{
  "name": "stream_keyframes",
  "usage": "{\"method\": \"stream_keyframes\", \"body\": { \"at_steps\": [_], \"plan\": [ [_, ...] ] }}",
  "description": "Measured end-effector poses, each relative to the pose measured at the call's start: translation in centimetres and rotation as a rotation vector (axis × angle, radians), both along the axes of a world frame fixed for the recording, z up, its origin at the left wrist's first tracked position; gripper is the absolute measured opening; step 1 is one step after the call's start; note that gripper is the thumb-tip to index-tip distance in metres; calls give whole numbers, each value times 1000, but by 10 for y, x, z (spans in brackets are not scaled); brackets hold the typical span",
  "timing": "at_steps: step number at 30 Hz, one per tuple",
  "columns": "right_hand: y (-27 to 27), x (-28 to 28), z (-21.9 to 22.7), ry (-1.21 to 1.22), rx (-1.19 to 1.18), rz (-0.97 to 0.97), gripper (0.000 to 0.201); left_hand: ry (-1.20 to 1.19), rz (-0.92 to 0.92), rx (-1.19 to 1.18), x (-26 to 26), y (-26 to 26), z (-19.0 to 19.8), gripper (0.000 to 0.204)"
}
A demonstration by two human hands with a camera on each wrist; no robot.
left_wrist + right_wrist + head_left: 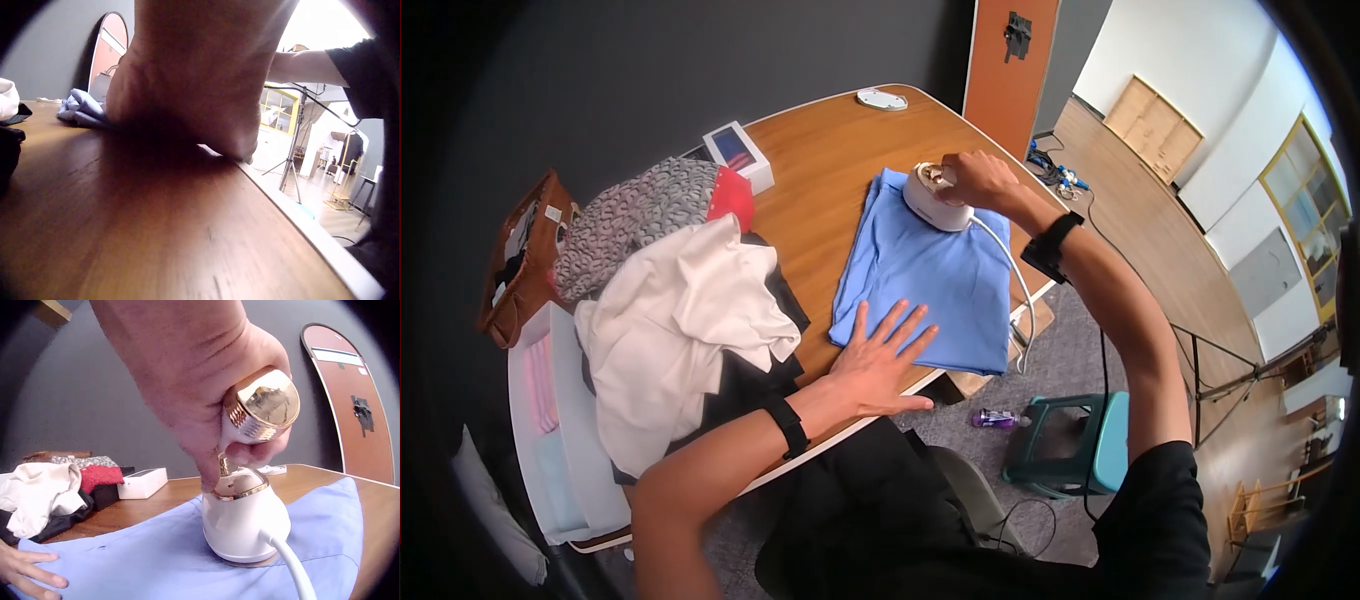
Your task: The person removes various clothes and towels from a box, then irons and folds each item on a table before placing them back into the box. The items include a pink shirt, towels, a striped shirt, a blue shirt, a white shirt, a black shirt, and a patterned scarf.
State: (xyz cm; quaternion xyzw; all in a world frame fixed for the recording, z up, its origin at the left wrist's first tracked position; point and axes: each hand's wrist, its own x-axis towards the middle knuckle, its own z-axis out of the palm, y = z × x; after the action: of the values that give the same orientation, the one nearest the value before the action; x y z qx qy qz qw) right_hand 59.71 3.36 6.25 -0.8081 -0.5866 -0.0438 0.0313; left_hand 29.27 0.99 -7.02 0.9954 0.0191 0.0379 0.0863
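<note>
A folded light-blue cloth (940,290) lies near the table's right edge. My right hand (980,180) grips the handle of a white iron with gold trim (244,519), whose base rests on the far part of the cloth. From the iron a white cord (1010,255) runs down over the table edge. My left hand (880,362) lies flat, fingers spread, with its fingertips on the cloth's near left corner and its heel by the table's front edge. In the left wrist view the left hand's heel (181,94) presses on the wood, its fingers hidden.
On the table's left lie a crumpled white garment (690,290), dark cloth and a grey textured piece (640,215) with red. Around them are a white box (740,155), a brown basket (525,260) and a white tray (550,480). A green stool (1070,440) stands below right.
</note>
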Motion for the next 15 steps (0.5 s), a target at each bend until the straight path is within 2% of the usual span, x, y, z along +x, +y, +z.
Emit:
{"method": "stream_keyframes", "body": {
  "at_steps": [2, 5, 7, 11, 15],
  "plan": [
    [-15, -18, 2, -32, -19, 84, 51, -1, 12, 2, -3, 2, 0, 108],
    [-45, -48, 13, 67, -111, 201, 49, 2, 5, 0, -1, -1, 1, 108],
    [-63, -59, 13, 70, -123, 167, 48, 0, 1, 0, -1, 1, 0, 107],
    [-79, -32, 20, -63, -22, 120, 47, -7, 3, 17, 0, 1, -2, 107],
    [-73, 26, 19, -152, 95, 13, 43, 9, -1, 7, -2, 0, 0, 108]
  ]
}}
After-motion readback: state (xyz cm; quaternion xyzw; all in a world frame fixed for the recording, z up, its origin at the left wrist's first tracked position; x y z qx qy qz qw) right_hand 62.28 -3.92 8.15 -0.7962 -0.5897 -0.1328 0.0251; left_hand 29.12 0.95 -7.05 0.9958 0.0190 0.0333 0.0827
